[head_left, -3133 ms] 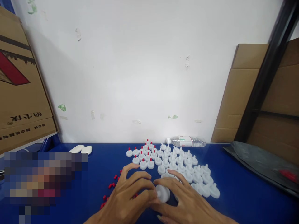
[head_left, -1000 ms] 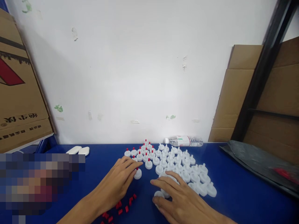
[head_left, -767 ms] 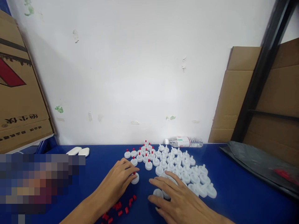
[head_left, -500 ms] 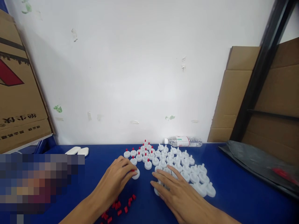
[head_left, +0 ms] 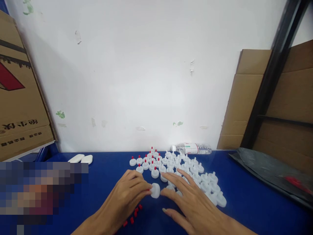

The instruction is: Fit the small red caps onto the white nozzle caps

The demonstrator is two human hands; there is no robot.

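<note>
My left hand (head_left: 128,194) is closed in a pinch on the red tip of a white nozzle cap (head_left: 155,190), which is tilted so that its broad base faces right. My right hand (head_left: 183,195) is open, fingers and thumb spread, with a fingertip close to that base; whether it touches I cannot tell. White nozzle caps without red tips (head_left: 205,178) crowd behind and beside my right hand, which partly hides some. Beyond my left hand stand several white caps with red tips (head_left: 155,173). Small red tips (head_left: 132,220) lie loose by my left wrist, some hidden beneath it.
A clear plastic bottle (head_left: 192,148) lies along the wall. Two white rounded objects (head_left: 86,159) rest at the back left of the blue table (head_left: 102,166). A dark plastic bag (head_left: 266,169) is at the right. A cardboard box (head_left: 22,98) stands at the left.
My left hand has moved right and slightly nearer, carrying the white nozzle cap toward my right hand. My right thumb has spread away from the fingers, and some untipped caps beside it have shifted slightly.
</note>
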